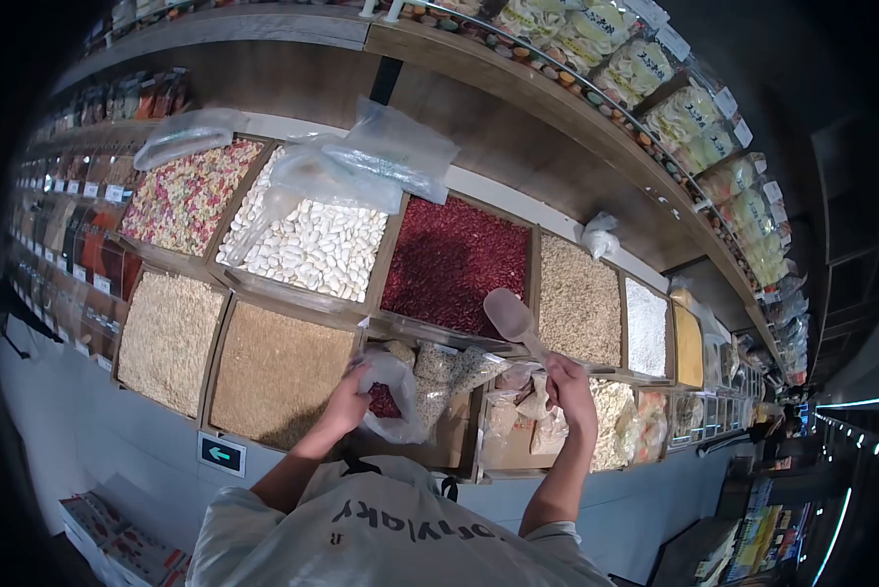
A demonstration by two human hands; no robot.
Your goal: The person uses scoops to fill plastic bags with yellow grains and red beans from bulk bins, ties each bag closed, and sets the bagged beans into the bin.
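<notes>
My left hand (348, 398) is closed on the rim of a clear plastic bag (396, 377), which has some dark red beans (384, 401) in it. My right hand (568, 383) grips the handle of a translucent scoop (509, 315). The scoop's bowl lies over the front right edge of the bin of red beans (449, 259); nothing can be made out inside it. The open bag is below and to the left of the scoop, in front of that bin.
White beans (332, 249) with plastic bags (391, 152) on top fill the bin to the left. Brown grain (273, 372) is at the front left, pale grain (577, 293) to the right. Bagged goods (449, 377) lie in front. A wooden shelf (547, 108) overhangs the back.
</notes>
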